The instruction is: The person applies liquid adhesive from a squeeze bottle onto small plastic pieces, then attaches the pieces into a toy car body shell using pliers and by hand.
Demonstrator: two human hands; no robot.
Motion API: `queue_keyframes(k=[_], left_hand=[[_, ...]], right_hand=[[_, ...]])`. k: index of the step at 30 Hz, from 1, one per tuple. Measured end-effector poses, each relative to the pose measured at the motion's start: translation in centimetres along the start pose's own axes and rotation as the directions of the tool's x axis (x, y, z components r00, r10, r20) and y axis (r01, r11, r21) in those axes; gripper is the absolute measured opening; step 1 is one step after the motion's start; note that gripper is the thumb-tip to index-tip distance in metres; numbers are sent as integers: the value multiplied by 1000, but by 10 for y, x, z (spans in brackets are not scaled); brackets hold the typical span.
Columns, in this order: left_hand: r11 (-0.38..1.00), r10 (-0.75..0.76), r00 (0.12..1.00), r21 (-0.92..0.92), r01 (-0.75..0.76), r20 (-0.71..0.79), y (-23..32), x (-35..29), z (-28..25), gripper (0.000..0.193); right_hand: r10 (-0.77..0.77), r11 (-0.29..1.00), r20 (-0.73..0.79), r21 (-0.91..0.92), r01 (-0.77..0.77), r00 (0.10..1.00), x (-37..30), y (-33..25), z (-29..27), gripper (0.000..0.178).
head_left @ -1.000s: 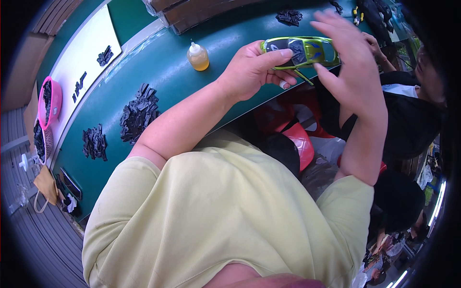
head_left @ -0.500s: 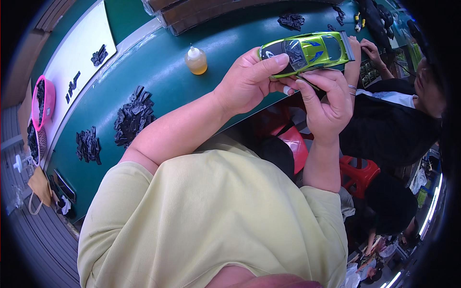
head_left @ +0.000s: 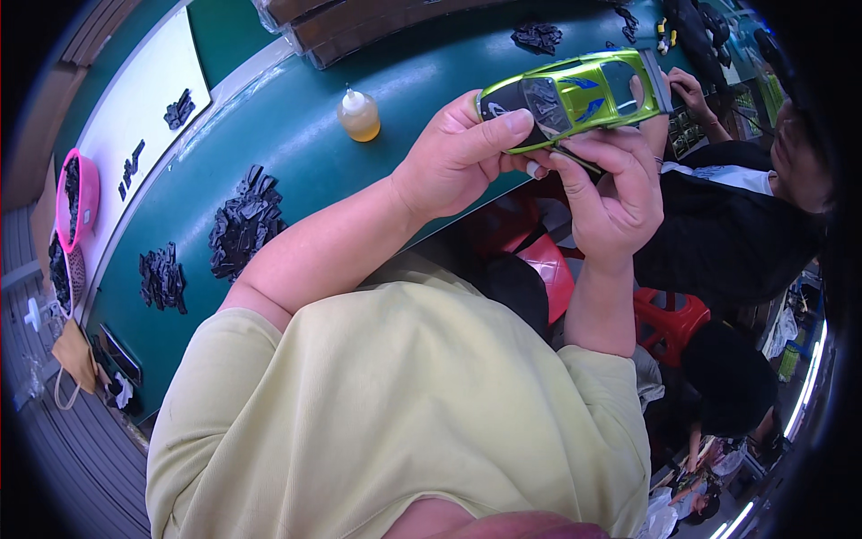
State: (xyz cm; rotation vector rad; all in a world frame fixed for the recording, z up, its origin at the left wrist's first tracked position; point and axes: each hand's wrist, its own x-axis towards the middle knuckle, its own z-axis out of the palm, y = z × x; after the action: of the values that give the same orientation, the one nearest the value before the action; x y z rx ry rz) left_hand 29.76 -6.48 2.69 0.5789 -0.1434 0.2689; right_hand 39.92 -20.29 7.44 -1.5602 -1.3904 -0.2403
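A green toy car (head_left: 584,94) with a black hood, blue markings and a dark rear wing is held up over the table's near edge. My left hand (head_left: 467,148) grips its front end, thumb pressed on the hood. Against the car's near side, my right hand (head_left: 615,184) pinches a thin black strip (head_left: 579,160) between thumb and fingers. Whether the strip is joined to the car cannot be made out. The car's underside is hidden.
On the green table (head_left: 305,117) stand a bottle of amber liquid (head_left: 359,115) and piles of black parts (head_left: 244,220). A pink basket (head_left: 79,199) is at far left. Another person (head_left: 727,216) sits close on the right. Red stools (head_left: 669,319) stand below.
The car has shifted slightly left and nearer, with my left hand still on its front. The black strip shows a little more beneath the car's side.
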Motion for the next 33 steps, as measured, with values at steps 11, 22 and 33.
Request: queue_keyframes(k=[11,22,33], left_hand=[[1000,2,1000,-12,-2,-16,1,-1,0,25],[921,-313,949,-238,309,23,2,-1,-22,34],[919,20,965,385,86,-263,-13,8,-43,40]], right_hand=[[82,989,-24,127,-79,996,2,-1,3,21],[-117,992,284,-6,124,952,15,7,-13,19],[487,873,123,-43,-485,865,84,170,-67,15]])
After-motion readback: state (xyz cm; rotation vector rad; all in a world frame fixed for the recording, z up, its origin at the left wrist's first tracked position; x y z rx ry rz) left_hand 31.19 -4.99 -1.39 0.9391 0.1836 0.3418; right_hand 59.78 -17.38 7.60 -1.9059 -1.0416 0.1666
